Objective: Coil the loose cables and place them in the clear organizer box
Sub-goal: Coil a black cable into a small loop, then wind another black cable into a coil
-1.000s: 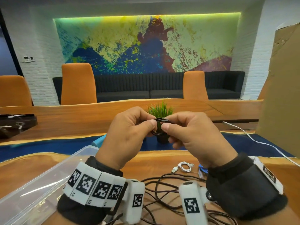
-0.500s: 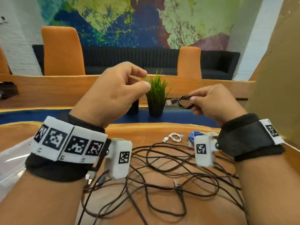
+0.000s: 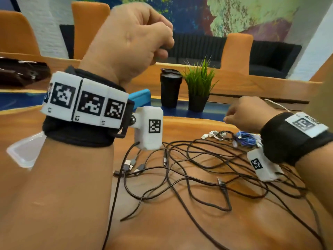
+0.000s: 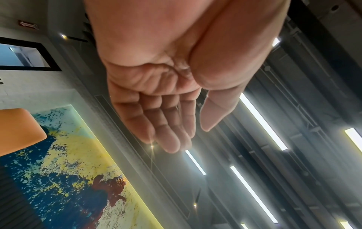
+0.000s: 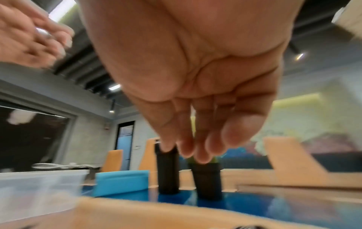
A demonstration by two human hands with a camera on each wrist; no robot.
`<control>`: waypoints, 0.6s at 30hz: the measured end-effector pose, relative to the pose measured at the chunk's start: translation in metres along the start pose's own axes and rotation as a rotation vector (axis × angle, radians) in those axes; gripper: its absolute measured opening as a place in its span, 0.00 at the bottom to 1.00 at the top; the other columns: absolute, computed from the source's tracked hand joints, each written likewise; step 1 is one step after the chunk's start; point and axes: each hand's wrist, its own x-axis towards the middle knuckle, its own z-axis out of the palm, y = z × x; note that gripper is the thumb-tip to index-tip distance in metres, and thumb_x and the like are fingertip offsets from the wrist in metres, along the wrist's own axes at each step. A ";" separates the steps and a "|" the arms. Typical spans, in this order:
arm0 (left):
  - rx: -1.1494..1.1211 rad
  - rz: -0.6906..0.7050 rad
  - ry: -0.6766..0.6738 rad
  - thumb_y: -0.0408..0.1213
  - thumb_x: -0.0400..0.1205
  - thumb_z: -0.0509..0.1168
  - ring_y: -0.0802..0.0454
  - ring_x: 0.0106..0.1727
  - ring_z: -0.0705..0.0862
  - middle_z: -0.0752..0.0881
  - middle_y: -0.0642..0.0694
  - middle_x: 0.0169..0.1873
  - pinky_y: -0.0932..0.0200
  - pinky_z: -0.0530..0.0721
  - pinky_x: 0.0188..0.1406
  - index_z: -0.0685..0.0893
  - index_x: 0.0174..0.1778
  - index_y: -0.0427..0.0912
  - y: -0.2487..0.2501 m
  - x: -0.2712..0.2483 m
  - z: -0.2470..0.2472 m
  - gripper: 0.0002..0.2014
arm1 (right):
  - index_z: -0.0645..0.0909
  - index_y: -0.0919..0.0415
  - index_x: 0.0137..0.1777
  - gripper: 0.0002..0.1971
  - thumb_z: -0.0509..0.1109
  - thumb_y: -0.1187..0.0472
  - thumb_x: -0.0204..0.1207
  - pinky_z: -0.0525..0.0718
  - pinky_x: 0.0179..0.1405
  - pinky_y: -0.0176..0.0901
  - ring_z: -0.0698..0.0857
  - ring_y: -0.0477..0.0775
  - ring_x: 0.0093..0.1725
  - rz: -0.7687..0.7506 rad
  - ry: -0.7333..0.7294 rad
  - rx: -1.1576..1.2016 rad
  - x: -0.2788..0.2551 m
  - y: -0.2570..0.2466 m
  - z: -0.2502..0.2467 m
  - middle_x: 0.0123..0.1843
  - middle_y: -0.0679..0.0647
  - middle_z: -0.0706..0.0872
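Note:
A tangle of loose black cables (image 3: 198, 168) sprawls over the wooden table in the head view. Behind it lie a small white coil (image 3: 210, 135), a small black coil (image 3: 224, 135) and a blue cable bundle (image 3: 246, 138). My right hand (image 3: 232, 118) hovers just above these bundles; in the right wrist view its fingers (image 5: 195, 148) hang straight and hold nothing. My left hand (image 3: 162, 42) is raised high, loosely curled and empty, palm bare in the left wrist view (image 4: 188, 134). One corner of the clear organizer box (image 3: 23, 152) shows at the left, behind my left forearm.
A black tumbler (image 3: 170, 89) and a potted grass plant (image 3: 199, 87) stand behind the cables. A blue block (image 3: 140, 96) sits by the box. A cardboard sheet (image 3: 328, 87) rises at the right edge, and a white cable (image 3: 275, 103) trails there. Orange chairs stand beyond.
My hands parted. The right hand dropped to the table's right with the small black coil and let it go beside the white coil. The left hand rose, empty.

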 end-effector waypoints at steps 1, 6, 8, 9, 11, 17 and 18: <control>0.002 0.001 0.004 0.39 0.83 0.65 0.48 0.47 0.91 0.91 0.43 0.50 0.64 0.86 0.39 0.85 0.51 0.49 0.000 0.000 -0.002 0.05 | 0.89 0.52 0.52 0.12 0.69 0.46 0.80 0.83 0.50 0.48 0.83 0.50 0.48 -0.097 -0.102 0.012 -0.008 -0.012 0.002 0.49 0.48 0.88; 0.011 0.001 -0.032 0.36 0.84 0.65 0.55 0.42 0.90 0.92 0.44 0.46 0.65 0.87 0.38 0.85 0.52 0.44 0.012 -0.006 -0.004 0.05 | 0.88 0.47 0.54 0.09 0.70 0.47 0.79 0.86 0.54 0.48 0.83 0.48 0.47 -0.249 -0.384 -0.245 -0.035 -0.053 0.032 0.47 0.45 0.87; 0.033 -0.015 -0.061 0.36 0.84 0.65 0.55 0.42 0.91 0.92 0.46 0.45 0.69 0.84 0.36 0.86 0.53 0.43 0.015 -0.010 -0.002 0.06 | 0.88 0.48 0.55 0.09 0.68 0.51 0.80 0.86 0.54 0.49 0.84 0.50 0.48 -0.244 -0.316 -0.270 -0.034 -0.049 0.034 0.47 0.47 0.87; 0.047 -0.031 -0.079 0.36 0.83 0.65 0.55 0.41 0.91 0.92 0.47 0.44 0.68 0.84 0.36 0.86 0.52 0.44 0.014 -0.014 -0.002 0.06 | 0.88 0.48 0.55 0.09 0.68 0.51 0.80 0.86 0.54 0.49 0.84 0.51 0.49 -0.237 -0.293 -0.239 -0.034 -0.047 0.032 0.48 0.47 0.87; 0.132 -0.065 -0.163 0.38 0.83 0.67 0.57 0.42 0.90 0.92 0.49 0.42 0.62 0.85 0.39 0.87 0.51 0.46 0.010 -0.023 0.001 0.05 | 0.89 0.48 0.53 0.09 0.70 0.51 0.80 0.85 0.53 0.48 0.84 0.50 0.48 -0.242 -0.223 -0.112 -0.036 -0.042 0.018 0.47 0.46 0.88; 0.533 -0.043 -0.579 0.51 0.84 0.66 0.60 0.57 0.82 0.84 0.60 0.58 0.61 0.78 0.49 0.79 0.70 0.54 -0.019 -0.034 0.036 0.18 | 0.88 0.52 0.45 0.06 0.70 0.56 0.81 0.80 0.33 0.36 0.83 0.44 0.32 -0.266 0.003 0.519 -0.056 -0.048 -0.063 0.34 0.47 0.86; 0.535 -0.010 -0.605 0.48 0.85 0.64 0.60 0.55 0.83 0.85 0.60 0.54 0.61 0.79 0.47 0.80 0.66 0.54 -0.021 -0.029 0.037 0.13 | 0.88 0.56 0.45 0.06 0.70 0.58 0.81 0.80 0.32 0.39 0.82 0.47 0.31 -0.268 0.050 0.625 -0.058 -0.049 -0.078 0.33 0.51 0.85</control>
